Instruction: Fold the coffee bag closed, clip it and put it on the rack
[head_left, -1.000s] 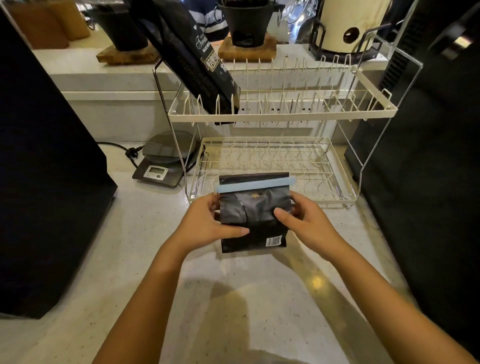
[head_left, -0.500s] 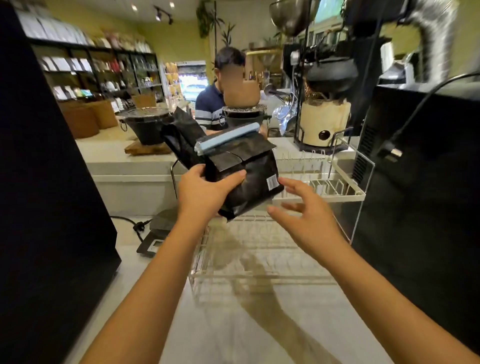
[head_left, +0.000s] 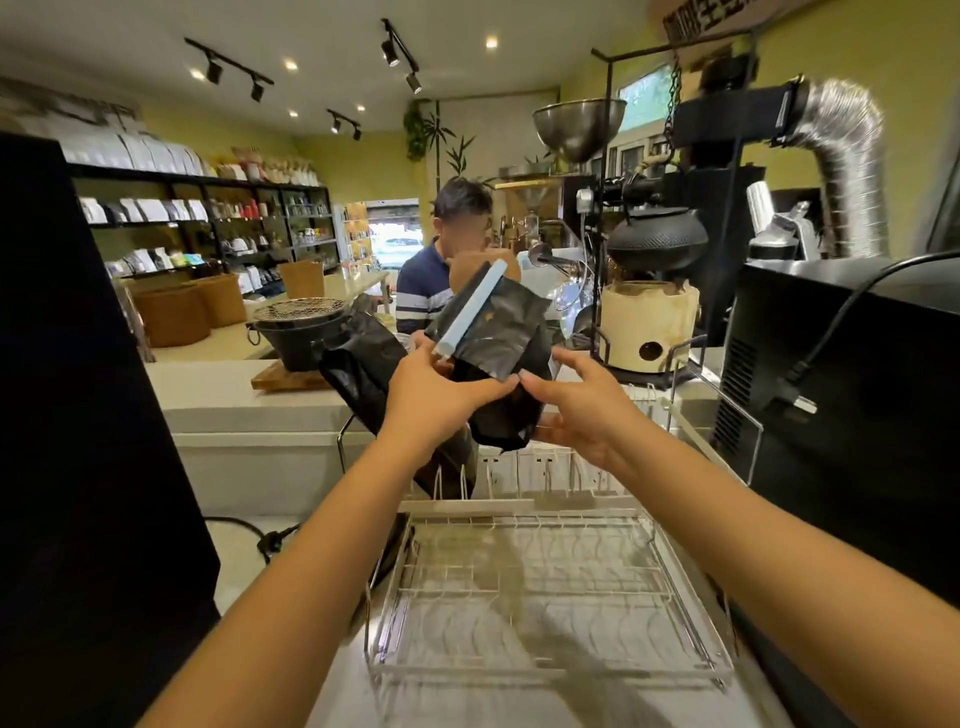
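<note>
A black coffee bag (head_left: 498, 364) with its top folded over and a pale blue clip (head_left: 470, 309) across the fold hangs in the air, tilted, above the upper tier of the white wire rack (head_left: 519, 504). My left hand (head_left: 434, 397) grips the bag's left side just under the clip. My right hand (head_left: 582, 405) touches the bag's right side and lower corner, fingers spread around it. A second black coffee bag (head_left: 358, 364) stands leaning in the upper tier to the left, partly hidden behind my left hand.
The rack's lower tier (head_left: 545, 587) sits below my arms. A large black machine (head_left: 78, 415) fills the left, another black appliance (head_left: 852, 389) the right. A person (head_left: 441, 270) stands behind the counter (head_left: 249, 395). A cast-iron kettle on a stove (head_left: 652, 291) stands beyond the rack.
The clipped bag went from the counter up to the height of the rack's upper tier and tilted further. My right hand, apart from the bag half a second ago, now touches it again.
</note>
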